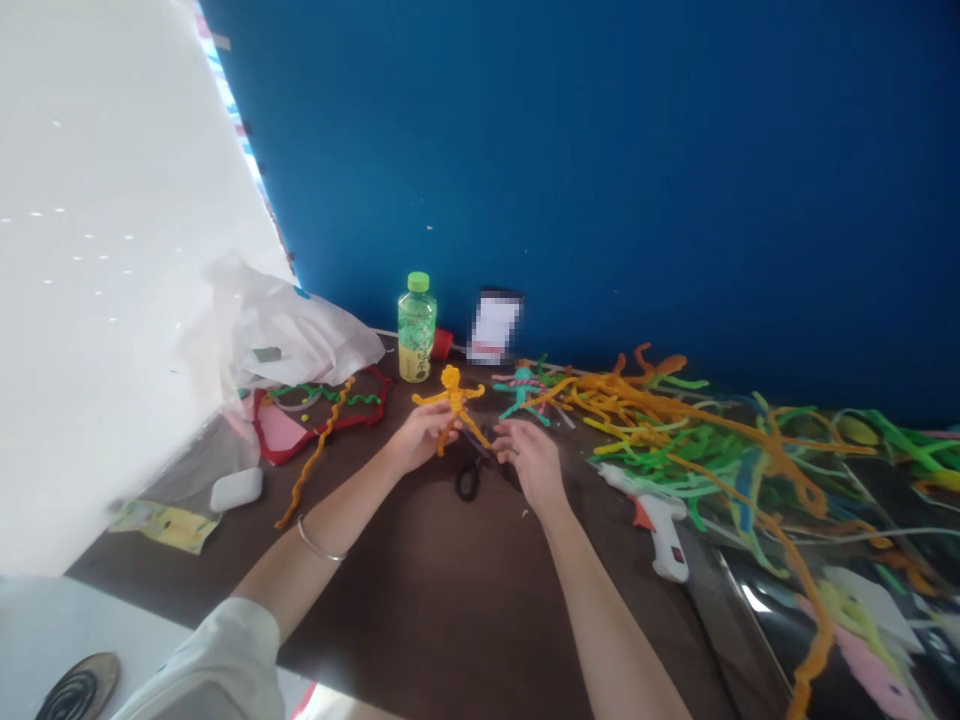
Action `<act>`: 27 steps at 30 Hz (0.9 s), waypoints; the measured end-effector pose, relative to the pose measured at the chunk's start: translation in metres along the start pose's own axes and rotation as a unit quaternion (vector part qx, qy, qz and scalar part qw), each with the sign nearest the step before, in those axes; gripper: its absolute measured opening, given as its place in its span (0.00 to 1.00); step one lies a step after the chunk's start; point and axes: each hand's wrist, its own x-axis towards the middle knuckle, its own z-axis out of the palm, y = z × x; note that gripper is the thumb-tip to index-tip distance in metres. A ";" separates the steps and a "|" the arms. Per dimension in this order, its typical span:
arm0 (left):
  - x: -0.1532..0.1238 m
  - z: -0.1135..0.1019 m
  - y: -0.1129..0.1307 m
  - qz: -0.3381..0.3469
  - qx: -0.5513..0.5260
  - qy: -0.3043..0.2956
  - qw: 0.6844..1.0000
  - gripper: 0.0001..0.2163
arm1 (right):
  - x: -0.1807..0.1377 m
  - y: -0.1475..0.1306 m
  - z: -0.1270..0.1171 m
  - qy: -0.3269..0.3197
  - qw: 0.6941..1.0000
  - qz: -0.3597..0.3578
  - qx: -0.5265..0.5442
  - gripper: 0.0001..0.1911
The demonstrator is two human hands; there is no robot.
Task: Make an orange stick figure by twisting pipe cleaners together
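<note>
Orange pipe-cleaner figure: fuzzy twisted wire, round head, arms spread, upright above fingertips.
Left hand: fingers pinched closed on figure's lower body, wrist bangled, forearm extended.
Right hand: fingers curled at leg tip; grip unclear.
Black scissors: flat, just below fingers.
Glue gun, loose pipe cleaners: beyond right hand's fingers.
Brown tabletop; blue wall.

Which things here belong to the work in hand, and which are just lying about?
In hand: orange pipe-cleaner figure, gripped by left hand, right hand at its leg.
Lying about: green bottle, glue gun, plastic bag, teal figure, white case.
</note>
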 end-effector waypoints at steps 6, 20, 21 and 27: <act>-0.001 0.000 0.001 -0.002 -0.007 -0.023 1.000 0.16 | -0.012 -0.009 0.012 -0.044 0.991 0.019 -0.122 0.17; 0.001 0.000 -0.003 0.048 0.026 0.013 0.998 0.11 | -0.007 0.000 0.008 -0.023 0.999 -0.004 -0.043 0.13; 0.001 0.000 -0.003 0.044 0.025 0.012 0.999 0.11 | -0.006 0.001 0.008 -0.018 0.999 -0.011 -0.029 0.13; -0.001 0.002 -0.002 0.040 0.037 0.023 0.998 0.13 | -0.005 0.005 0.008 -0.013 1.000 -0.017 -0.010 0.12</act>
